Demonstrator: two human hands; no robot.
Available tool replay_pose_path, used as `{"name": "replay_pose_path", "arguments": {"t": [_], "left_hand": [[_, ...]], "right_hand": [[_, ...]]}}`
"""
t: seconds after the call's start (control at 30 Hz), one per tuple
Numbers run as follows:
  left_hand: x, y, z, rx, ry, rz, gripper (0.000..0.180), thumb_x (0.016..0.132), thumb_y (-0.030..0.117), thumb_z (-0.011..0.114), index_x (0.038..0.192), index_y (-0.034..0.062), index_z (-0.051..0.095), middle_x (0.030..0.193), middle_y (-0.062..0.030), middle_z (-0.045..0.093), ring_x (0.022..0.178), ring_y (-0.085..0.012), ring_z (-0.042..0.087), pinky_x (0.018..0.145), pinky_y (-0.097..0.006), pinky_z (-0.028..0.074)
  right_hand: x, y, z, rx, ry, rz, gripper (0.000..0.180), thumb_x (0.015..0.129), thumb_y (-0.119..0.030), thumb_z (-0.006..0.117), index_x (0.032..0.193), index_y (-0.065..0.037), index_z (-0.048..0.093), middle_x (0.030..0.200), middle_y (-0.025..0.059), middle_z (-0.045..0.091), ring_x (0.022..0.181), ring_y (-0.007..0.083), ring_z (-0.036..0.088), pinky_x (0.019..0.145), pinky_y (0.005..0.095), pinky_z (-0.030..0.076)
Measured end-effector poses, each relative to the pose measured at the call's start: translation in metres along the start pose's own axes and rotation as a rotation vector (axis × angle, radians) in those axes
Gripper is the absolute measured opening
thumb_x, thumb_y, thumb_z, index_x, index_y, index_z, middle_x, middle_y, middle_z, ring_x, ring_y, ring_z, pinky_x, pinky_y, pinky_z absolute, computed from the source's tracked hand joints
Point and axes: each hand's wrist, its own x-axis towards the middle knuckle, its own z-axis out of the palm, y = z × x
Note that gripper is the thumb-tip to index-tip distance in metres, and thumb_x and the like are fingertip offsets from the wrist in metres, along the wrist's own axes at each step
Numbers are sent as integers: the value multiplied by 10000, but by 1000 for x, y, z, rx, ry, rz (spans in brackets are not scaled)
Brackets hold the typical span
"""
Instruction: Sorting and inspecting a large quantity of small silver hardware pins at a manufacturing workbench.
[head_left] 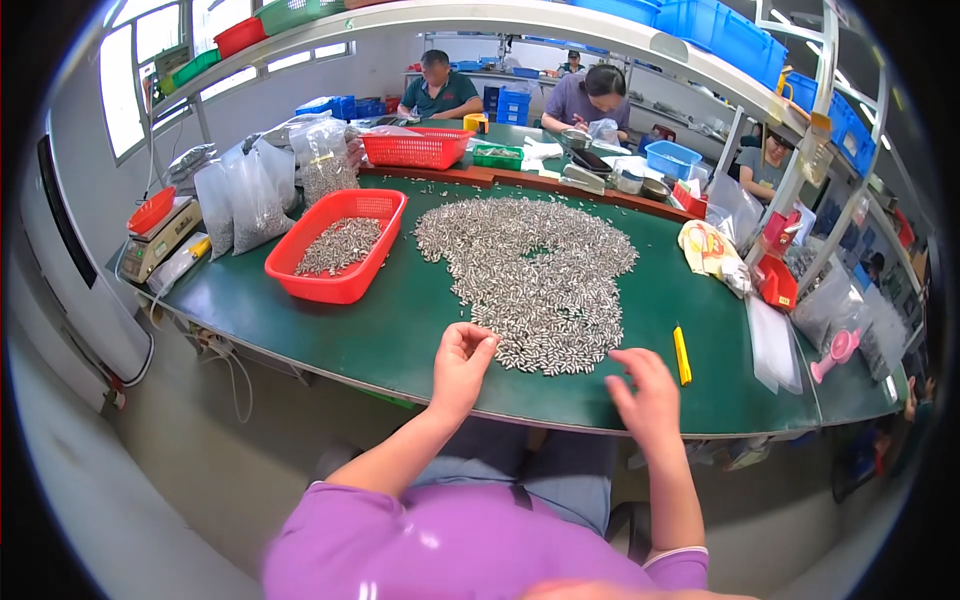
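Observation:
A wide heap of small silvery metal pins [540,270] is spread over the green tabletop [370,345] in front of me. By the heap's near left edge is my left hand [462,368], its fingers curled and the thumb pressed to them. Anything within that pinch is too small to make out. At the heap's near right edge, my right hand [647,393] has thumb and fingers apart, with nothing seen between them. Left of the heap stands a red plastic basket [290,262] partly filled with similar pins.
A yellow utility knife [682,355] lies to the right. Filled plastic bags [245,195] and a scale [160,240] stand at the left. Behind the heap are another red basket [418,148] and a brown ledge [480,176]. Co-workers sit beyond. A shelf [520,14] crosses overhead.

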Motion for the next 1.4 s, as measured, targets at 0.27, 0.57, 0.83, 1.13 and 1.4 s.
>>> {"name": "replay_pose_path", "arguments": {"t": [0.27, 0.57, 0.83, 1.13, 1.4], "left_hand": [[7, 14, 1, -165, -30, -262, 161, 863, 89, 543, 1008, 57, 483, 911, -34, 574, 771, -78, 538, 670, -196, 429], [54, 24, 11, -194, -229, -605, 182, 856, 126, 565, 1002, 71, 471, 912, -31, 579, 779, -86, 548, 676, -215, 459], [90, 5, 33, -124, -395, -738, 155, 857, 79, 526, 997, 68, 462, 901, -37, 569, 739, -85, 538, 657, -206, 465], [120, -11, 40, -68, -513, -927, 158, 873, 53, 457, 1030, 40, 457, 913, -42, 545, 750, -89, 525, 676, -208, 468], [131, -14, 23, -169, -631, -1028, 155, 897, 62, 433, 1046, 36, 468, 920, -55, 564, 748, -93, 540, 677, -219, 478]], "right_hand": [[45, 6, 43, -17, -334, -122, 350, 707, -176, 684, 1047, -134, 610, 1002, 73, 549, 840, 246, 575, 754, 347, 472], [81, 10, 66, -16, -338, -237, 89, 724, -123, 605, 785, -59, 620, 788, 103, 567, 777, 285, 568, 698, 381, 465], [116, 25, 74, 216, -196, -113, 94, 775, -123, 577, 820, -41, 592, 765, 136, 605, 731, 302, 594, 649, 370, 471], [131, 37, 77, 566, -243, 109, 160, 826, -73, 579, 976, -32, 618, 883, 41, 622, 803, 90, 590, 713, 231, 478], [126, 36, 75, 475, -223, 27, 126, 752, -49, 644, 878, -49, 637, 825, 47, 623, 768, 143, 598, 683, 266, 481]]}}
